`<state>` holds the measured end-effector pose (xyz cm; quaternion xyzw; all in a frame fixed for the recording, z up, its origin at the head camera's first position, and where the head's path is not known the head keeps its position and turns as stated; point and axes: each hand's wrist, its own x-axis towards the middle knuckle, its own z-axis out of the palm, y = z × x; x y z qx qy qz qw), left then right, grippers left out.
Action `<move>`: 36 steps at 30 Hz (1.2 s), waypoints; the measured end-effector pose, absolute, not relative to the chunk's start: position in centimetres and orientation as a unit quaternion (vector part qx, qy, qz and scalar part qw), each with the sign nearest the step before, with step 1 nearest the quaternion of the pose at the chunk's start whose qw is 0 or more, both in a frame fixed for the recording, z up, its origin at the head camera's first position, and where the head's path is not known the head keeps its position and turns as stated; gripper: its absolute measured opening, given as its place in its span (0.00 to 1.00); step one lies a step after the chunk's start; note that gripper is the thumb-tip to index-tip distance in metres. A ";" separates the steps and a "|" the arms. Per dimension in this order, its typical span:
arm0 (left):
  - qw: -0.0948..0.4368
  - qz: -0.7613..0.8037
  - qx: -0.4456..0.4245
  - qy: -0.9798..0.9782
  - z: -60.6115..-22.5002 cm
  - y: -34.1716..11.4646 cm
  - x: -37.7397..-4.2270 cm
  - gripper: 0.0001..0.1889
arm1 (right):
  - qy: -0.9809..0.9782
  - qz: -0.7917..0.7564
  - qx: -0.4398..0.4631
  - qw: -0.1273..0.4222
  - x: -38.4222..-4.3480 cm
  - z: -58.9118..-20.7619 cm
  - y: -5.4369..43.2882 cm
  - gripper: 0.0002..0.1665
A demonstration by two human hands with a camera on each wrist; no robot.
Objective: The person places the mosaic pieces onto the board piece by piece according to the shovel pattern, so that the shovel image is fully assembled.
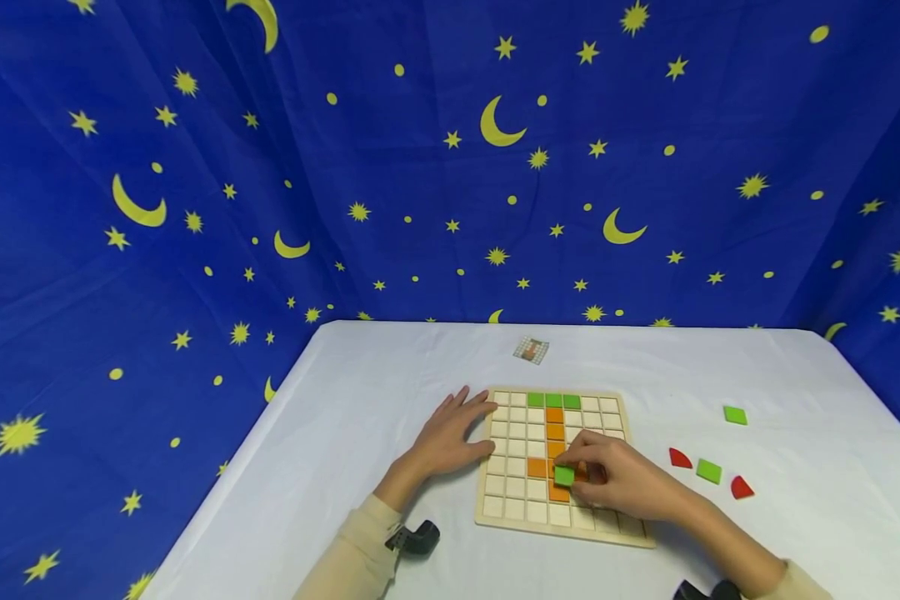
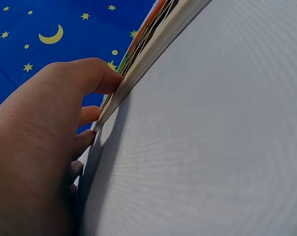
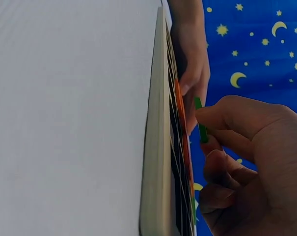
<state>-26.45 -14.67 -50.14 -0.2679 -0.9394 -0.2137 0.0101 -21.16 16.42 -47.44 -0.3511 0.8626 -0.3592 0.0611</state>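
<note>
Blue cloth (image 1: 412,92) printed with yellow moons and stars hangs around a table under a white cover (image 1: 390,367), and from where I stand all the work is on the wooden grid board (image 1: 562,533) near its front edge. Between the right hand's (image 1: 618,475) thumb and fingertips a square green tile (image 1: 564,476) is pinched. Its place is over the lower part of the upright line of orange tiles (image 1: 555,432), off to the left of the knuckles.

What matters most, I'd judge, is the gap under that tile: seen edge-on from the right wrist, it stands clear of the board, its flat side roughly parallel to the grid. Being square, it shows no long axis. The left hand (image 1: 450,437), fingers spread and relaxed, touches the board's left edge; the right is plainly the nearer to the tile.

Some things I can't make out. The right hand covers part of an orange tile and several cells, so whether other pieces lie beneath is unclear. A small printed card (image 1: 531,350) beyond the board is too tiny to read, and the black wrist device (image 1: 708,592) on the right is cut off below.
</note>
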 end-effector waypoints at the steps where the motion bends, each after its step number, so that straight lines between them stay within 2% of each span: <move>1: 0.010 -0.214 -0.268 -0.939 -50.1 -14.7 -26.4 0.34 | 0.861 -0.359 -0.355 0.065 -21.2 -47.4 16.3 0.17; 17: 0.009 -0.212 -0.272 -0.939 -50.1 -14.7 -26.5 0.34 | 0.852 -0.347 -0.385 0.075 -20.8 -47.7 13.8 0.18; 36: 0.013 -0.213 -0.275 -0.937 -50.1 -14.7 -26.5 0.34 | 0.875 -0.296 -0.381 0.040 -20.4 -48.1 13.0 0.18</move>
